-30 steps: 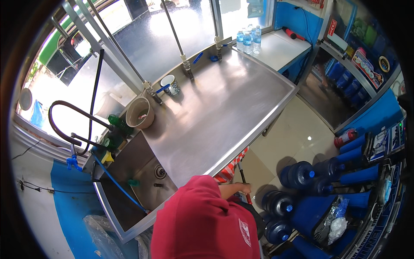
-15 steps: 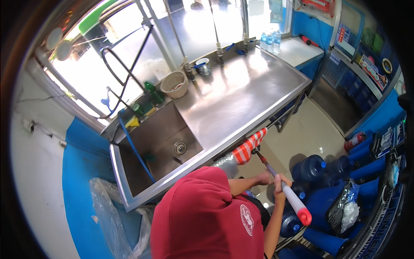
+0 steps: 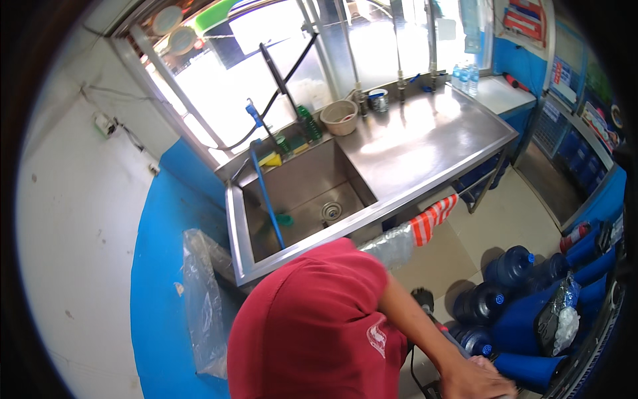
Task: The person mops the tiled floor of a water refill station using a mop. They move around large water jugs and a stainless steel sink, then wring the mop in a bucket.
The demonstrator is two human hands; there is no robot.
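Note:
My left hand (image 3: pixel 475 382) reaches from my red sleeve to the lower right, closed around a pole (image 3: pixel 454 344) with a red-marked grey handle. My right hand (image 3: pixel 485 366) is closed on the same pole, mostly hidden behind the left. The pole's dark head (image 3: pixel 423 300) shows beside my forearm, partly covered; I cannot make out its type. Above it, a red-and-white striped cloth (image 3: pixel 432 221) and clear plastic (image 3: pixel 389 248) hang below the steel counter's edge.
A steel sink (image 3: pixel 299 179) with a blue hose is ahead, beside a counter (image 3: pixel 425 146) holding a bucket (image 3: pixel 339 117) and cup. Several large blue jugs (image 3: pixel 480 302) stand on the tiled floor at right. A plastic sheet (image 3: pixel 203 302) hangs at left.
My hands and the pole have swung down toward the lower right, with the pole's head now lower. My view has shifted, so sink and counter sit further right.

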